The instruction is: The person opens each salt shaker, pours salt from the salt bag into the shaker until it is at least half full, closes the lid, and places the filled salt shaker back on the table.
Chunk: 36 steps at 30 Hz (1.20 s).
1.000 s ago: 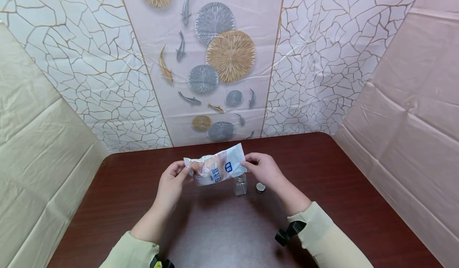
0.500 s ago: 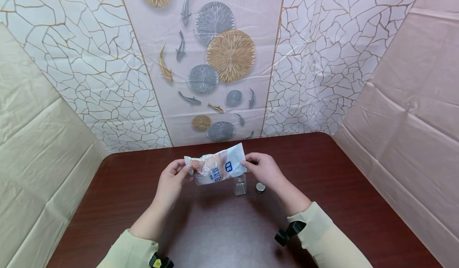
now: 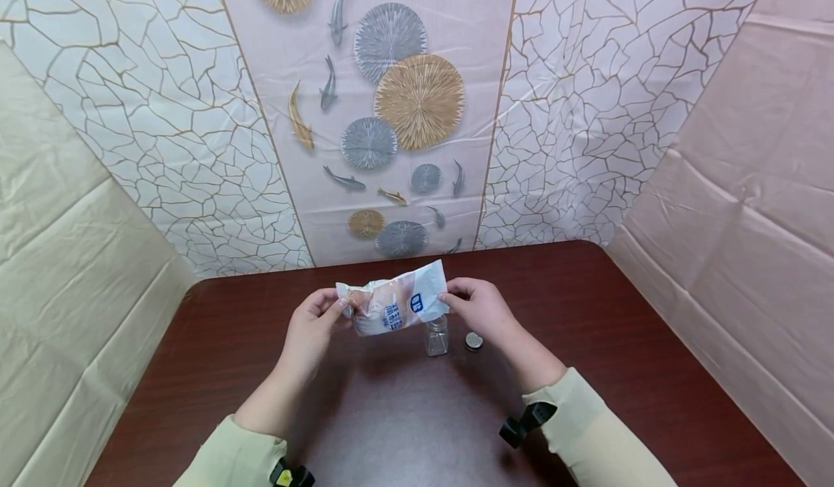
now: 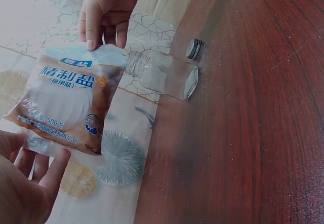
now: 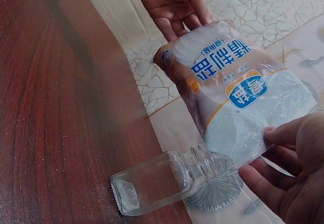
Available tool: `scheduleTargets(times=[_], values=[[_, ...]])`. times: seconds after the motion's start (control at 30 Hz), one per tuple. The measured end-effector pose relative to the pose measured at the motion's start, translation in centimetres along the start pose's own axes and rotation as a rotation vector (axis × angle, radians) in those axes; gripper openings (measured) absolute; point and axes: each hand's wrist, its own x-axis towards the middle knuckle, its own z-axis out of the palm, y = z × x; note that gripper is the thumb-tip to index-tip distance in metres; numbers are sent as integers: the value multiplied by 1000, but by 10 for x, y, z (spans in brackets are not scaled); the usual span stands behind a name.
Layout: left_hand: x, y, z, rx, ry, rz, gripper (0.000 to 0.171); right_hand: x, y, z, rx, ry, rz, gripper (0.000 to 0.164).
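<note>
A plastic bag of salt [image 3: 399, 300] with blue lettering is stretched between both hands above the table. My left hand [image 3: 311, 333] pinches its left end between thumb and fingers. The opposite, whiter end is pinched by my right hand [image 3: 483, 312]. That end is raised a little higher than the left one. Just beneath it stands a square glass jar [image 5: 157, 181], upright and without its lid, with a little white salt at its bottom. The bag hides the jar's mouth in the head view. Whether the bag is cut open cannot be told.
A round metal lid [image 3: 473, 341] lies to the right of the jar. White grains are scattered over the dark red wooden table [image 4: 253, 133]. Patterned cloth [image 3: 417, 111] hangs behind the table's back edge, with plain cloth at both sides.
The bag has shifted very slightly to the right, with both hands keeping their grip. Jar and lid have stayed in place.
</note>
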Motion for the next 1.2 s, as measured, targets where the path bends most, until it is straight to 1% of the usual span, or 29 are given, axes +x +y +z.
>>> scheduleTargets(times=[0.33,0.73,0.97,1.2], values=[[1,5,0,30,-3,-19,19,0,0,0,12,5,1,12],[0,9,0,24,-19,-28,19,-1,0,0,19,5,5,12],[0,10,1,61,-19,-34,19,-1,2,0,42,4,-4,12],[0,14,2,44,-25,-36,19,-1,3,0,45,3,-7,11]])
